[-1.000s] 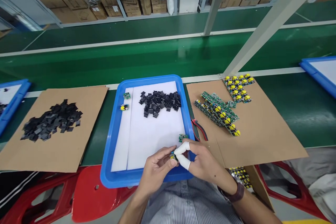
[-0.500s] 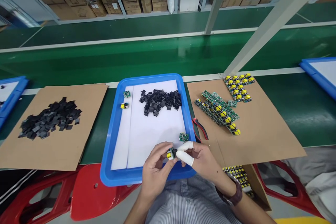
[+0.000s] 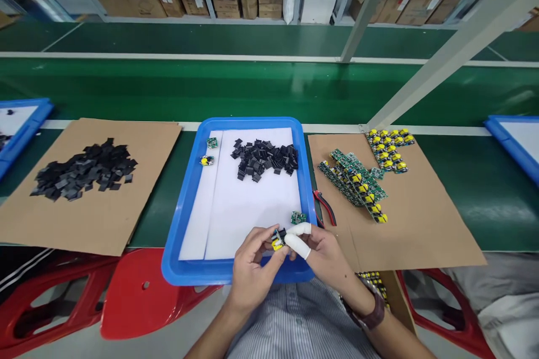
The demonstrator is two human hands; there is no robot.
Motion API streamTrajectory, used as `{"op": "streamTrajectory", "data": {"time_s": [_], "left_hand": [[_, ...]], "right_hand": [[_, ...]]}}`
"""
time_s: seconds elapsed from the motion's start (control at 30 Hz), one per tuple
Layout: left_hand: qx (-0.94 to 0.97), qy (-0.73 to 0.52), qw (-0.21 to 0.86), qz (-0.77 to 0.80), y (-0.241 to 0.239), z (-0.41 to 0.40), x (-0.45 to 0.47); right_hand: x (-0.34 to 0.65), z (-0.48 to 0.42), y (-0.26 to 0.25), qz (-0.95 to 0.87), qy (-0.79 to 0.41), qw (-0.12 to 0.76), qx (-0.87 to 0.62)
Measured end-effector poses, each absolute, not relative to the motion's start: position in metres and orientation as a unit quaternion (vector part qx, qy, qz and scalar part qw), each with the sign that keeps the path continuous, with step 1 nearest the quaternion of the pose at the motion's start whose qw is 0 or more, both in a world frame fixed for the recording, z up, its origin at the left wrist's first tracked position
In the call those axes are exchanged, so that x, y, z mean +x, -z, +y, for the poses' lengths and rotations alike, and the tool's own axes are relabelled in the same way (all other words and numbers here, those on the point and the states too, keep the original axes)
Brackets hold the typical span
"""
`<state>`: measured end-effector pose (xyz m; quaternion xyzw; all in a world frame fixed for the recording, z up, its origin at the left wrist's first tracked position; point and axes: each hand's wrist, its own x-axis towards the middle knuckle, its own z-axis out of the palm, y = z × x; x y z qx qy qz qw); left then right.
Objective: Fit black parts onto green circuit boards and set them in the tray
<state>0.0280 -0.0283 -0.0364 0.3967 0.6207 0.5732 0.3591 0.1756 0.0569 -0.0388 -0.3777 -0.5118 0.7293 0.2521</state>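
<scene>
Blue tray (image 3: 181,224) rim | both hands (image 3: 290,255) pinch small board (image 3: 278,239) between fingertips

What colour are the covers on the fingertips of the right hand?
White, seen in the head view: the finger covers on the right hand pinch a small board.

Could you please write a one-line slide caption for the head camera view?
Both hands, left hand and right hand, pinch a small circuit board over the blue tray.

We look from our head-worn camera forward and down, close over the blue tray's (image 3: 185,190) near edge.
</scene>
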Motion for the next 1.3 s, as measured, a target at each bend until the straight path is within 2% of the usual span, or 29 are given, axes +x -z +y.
{"op": "streamTrajectory", "data": {"time_s": [0.1,0.23,0.37,0.57,0.8,1.0,1.17,1.3], "left_hand": [[0.369,-0.592,0.373,0.612,0.038,-0.03,0.031],[0.408,-0.597,0.349,0.596,0.037,-0.032,0.03],[0.41,-0.608,0.321,0.599,0.039,-0.032,0.031],[0.373,-0.637,0.325,0.591,0.038,-0.03,0.032],[0.399,-0.628,0.33,0.581,0.037,-0.032,0.028],[0.409,-0.608,0.35,0.584,0.036,-0.031,0.025],[0.412,-0.59,0.338,0.607,0.038,-0.036,0.028],[0.518,-0.486,0.311,0.631,0.027,-0.026,-0.007]], "right_hand": [[0.18,0.05,0.037,-0.598,-0.648,0.308,-0.357],[0.18,0.047,0.026,-0.695,-0.572,0.327,-0.288],[0.175,0.046,0.019,-0.701,-0.582,0.31,-0.272],[0.176,0.042,0.026,-0.616,-0.674,0.293,-0.286],[0.179,0.046,0.022,-0.673,-0.62,0.299,-0.269],[0.184,0.05,0.025,-0.613,-0.695,0.287,-0.243],[0.181,0.048,0.021,-0.687,-0.628,0.265,-0.251],[0.183,0.05,0.03,-0.741,-0.559,0.261,-0.265]]}}
